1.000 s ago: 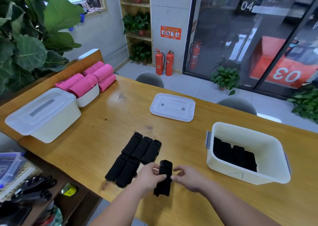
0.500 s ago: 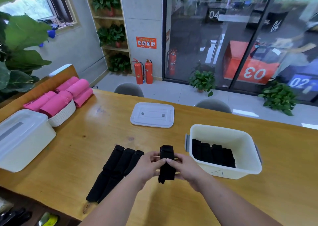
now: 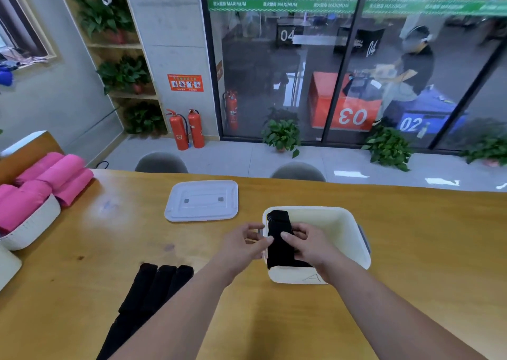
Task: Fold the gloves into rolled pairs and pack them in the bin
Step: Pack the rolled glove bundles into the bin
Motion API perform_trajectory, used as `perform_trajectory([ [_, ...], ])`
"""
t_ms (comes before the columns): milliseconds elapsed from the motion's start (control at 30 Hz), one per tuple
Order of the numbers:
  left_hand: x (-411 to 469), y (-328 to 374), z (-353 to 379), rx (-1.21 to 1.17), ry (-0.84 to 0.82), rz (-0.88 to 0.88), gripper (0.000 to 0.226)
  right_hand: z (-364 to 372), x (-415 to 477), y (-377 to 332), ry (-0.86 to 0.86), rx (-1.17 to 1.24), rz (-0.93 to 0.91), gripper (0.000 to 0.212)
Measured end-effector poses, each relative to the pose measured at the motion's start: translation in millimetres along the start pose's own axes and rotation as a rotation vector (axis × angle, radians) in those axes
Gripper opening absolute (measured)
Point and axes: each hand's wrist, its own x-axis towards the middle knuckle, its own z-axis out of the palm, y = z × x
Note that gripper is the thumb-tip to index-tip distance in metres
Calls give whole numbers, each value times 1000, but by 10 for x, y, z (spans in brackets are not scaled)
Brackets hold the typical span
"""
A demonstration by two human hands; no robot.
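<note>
A black folded glove pair [image 3: 278,236] is held upright in the air over the near left part of the white bin [image 3: 348,239]. My right hand [image 3: 307,246] grips its right side, thumb on the front. My left hand [image 3: 242,246] pinches its left edge with thumb and fingers. Black rolled pairs inside the bin are mostly hidden behind my hands. More black gloves [image 3: 153,285] lie side by side on the wooden table [image 3: 411,250], near my left forearm.
The bin's white lid [image 3: 202,200] lies flat behind my hands. A white basket [image 3: 30,230] of pink rolls stands at the left edge, with another white container's corner below it. Two chairs stand beyond the table's far edge.
Both hands have lifted the black pair off the table and carried it right, over the bin. The camera has tilted up and turned right.
</note>
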Motion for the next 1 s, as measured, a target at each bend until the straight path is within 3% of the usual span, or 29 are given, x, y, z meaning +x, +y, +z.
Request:
perform_trajectory([
  [233,375,-34,201,525,19,134,56,-753,198,78,200,-109,76,18],
  [433,464,-161,285,697,-5,188,65,-1160,433,208,410,-941,128,11],
  [633,450,-313,317,702,-18,230,64,-1044,703,400,422,-1372,277,22],
  [867,386,-346,311,686,-8,263,59,-949,887,532,284,-1277,420,24],
  [1000,385,-360,294,676,-13,256,58,-975,923,573,244,-1122,475,43],
])
